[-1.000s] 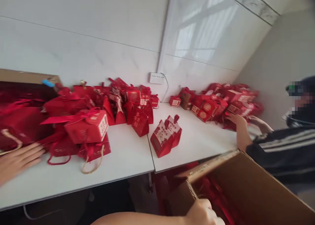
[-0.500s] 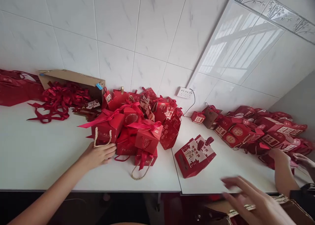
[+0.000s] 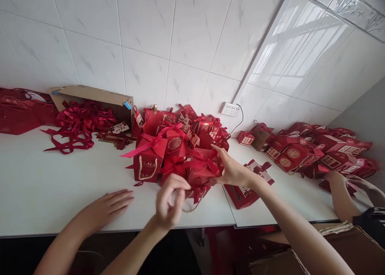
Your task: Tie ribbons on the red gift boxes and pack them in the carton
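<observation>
My right hand (image 3: 231, 166) reaches in from the lower right and grips the right side of a red gift box (image 3: 204, 172) with a ribbon bow on top. My left hand (image 3: 171, 199) is just left of and below that box, fingers curled and thumb apart, nothing visible in it. Under the gripped box lies another red box (image 3: 203, 193) with a gold rope handle. To the left stands a red bag-shaped box (image 3: 147, 162) with a bow and rope handle. A red box with pale printing (image 3: 239, 195) is partly hidden behind my right forearm.
Another person's hand (image 3: 111, 209) lies flat on the table at left. Farther right, a co-worker's hands (image 3: 339, 182) are at piled red boxes (image 3: 296, 156). A cardboard box (image 3: 93, 94) of red ribbons stands near the tiled wall, left of a power strip (image 3: 230, 109).
My right hand has moved left from the lower right onto the bow-topped box. My left hand has come into view. The boxes have shifted right, and the neighbour's hand has left them.
</observation>
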A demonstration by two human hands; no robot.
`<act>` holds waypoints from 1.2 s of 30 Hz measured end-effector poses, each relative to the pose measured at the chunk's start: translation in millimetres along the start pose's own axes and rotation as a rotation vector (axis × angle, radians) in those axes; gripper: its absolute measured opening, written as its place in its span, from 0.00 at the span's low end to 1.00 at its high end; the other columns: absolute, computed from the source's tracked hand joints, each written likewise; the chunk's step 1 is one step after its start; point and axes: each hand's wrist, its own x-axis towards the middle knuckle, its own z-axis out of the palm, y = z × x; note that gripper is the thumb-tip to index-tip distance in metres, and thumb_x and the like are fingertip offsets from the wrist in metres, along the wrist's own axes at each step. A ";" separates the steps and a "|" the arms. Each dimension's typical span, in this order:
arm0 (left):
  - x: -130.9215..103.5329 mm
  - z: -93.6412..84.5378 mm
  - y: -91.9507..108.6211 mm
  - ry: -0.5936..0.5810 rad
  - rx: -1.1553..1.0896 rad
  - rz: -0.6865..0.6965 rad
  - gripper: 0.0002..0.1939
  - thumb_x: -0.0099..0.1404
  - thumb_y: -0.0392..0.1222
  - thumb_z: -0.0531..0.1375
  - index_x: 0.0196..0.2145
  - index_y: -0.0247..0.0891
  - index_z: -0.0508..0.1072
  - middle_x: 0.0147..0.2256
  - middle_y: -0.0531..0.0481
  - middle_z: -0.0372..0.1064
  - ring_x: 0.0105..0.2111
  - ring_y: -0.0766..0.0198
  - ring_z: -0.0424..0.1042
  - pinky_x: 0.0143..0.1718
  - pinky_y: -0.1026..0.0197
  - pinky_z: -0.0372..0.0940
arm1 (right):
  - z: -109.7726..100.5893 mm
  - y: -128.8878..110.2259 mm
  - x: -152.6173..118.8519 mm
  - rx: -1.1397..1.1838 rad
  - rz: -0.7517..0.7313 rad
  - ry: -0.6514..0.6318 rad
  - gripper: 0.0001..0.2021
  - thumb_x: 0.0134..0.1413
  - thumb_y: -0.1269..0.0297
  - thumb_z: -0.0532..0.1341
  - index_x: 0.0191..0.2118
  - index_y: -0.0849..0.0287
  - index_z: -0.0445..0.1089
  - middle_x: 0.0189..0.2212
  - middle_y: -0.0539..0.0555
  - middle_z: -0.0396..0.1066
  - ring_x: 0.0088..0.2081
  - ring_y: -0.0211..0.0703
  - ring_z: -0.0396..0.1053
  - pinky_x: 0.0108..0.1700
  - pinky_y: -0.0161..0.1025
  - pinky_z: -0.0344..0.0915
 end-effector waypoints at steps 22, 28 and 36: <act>-23.8 218.9 42.4 -0.538 -0.009 -0.452 0.22 0.66 0.38 0.49 0.57 0.34 0.56 0.62 0.34 0.47 0.64 0.48 0.48 0.60 0.40 0.54 | 63.3 110.4 -134.8 -0.002 0.130 0.334 0.24 0.58 0.68 0.47 0.61 0.57 0.55 0.55 0.63 0.65 0.53 0.50 0.68 0.49 0.46 0.71; 1.4 220.9 63.6 -0.851 0.156 -0.516 0.33 0.60 0.42 0.58 0.60 0.29 0.55 0.55 0.33 0.61 0.55 0.43 0.60 0.57 0.42 0.58 | 76.4 119.6 -140.6 0.027 0.397 0.361 0.19 0.56 0.50 0.51 0.49 0.51 0.68 0.44 0.61 0.75 0.44 0.59 0.74 0.41 0.49 0.74; 20.2 196.8 88.2 -1.009 0.206 -0.668 0.34 0.62 0.57 0.54 0.59 0.32 0.56 0.51 0.32 0.65 0.50 0.42 0.68 0.46 0.47 0.65 | 42.9 73.6 -130.4 0.278 0.393 0.116 0.34 0.51 0.41 0.55 0.57 0.61 0.57 0.54 0.65 0.66 0.53 0.58 0.67 0.55 0.53 0.64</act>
